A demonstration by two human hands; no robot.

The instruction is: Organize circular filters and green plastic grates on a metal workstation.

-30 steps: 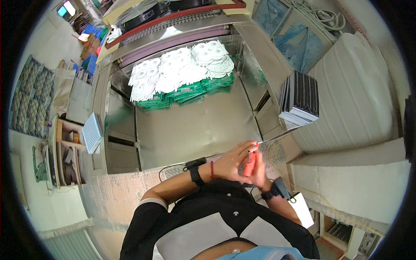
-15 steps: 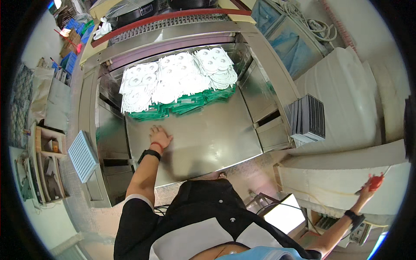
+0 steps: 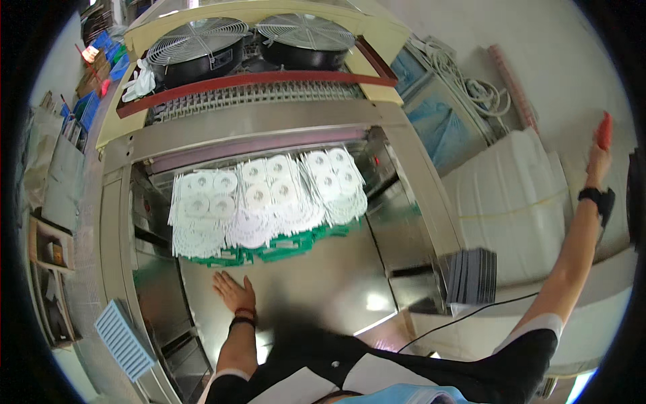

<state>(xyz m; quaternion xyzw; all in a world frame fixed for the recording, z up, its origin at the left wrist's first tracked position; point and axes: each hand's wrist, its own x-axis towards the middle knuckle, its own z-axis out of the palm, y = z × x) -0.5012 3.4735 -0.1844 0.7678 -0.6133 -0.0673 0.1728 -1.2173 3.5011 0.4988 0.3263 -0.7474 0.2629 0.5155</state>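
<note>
My left hand (image 3: 234, 292) lies palm down on the bare metal tray floor, its fingers spread. It is just short of stacked flat pieces, white sheets with round discs (image 3: 259, 195) lying in three overlapping rows. Green flat pieces (image 3: 282, 248) show along their near edge. My right arm reaches far out to the right and up. At its end my right hand (image 3: 597, 165) is closed around a red object (image 3: 604, 131), blurred and too small to name. A dark band is on each wrist.
Metal walls (image 3: 431, 222) frame the tray. Two black fans (image 3: 306, 40) with wire guards stand at the back, behind a red bar (image 3: 256, 79). Grey ribbed racks (image 3: 472, 276) sit at the right edge, a light-blue slotted rack (image 3: 125, 340) at the left. A black cable (image 3: 464, 315) crosses on the right.
My right hand has swung up from the lower right with the red object. The view has tilted forward, so the fans show more. My left hand stays on the tray floor, fingers spread.
</note>
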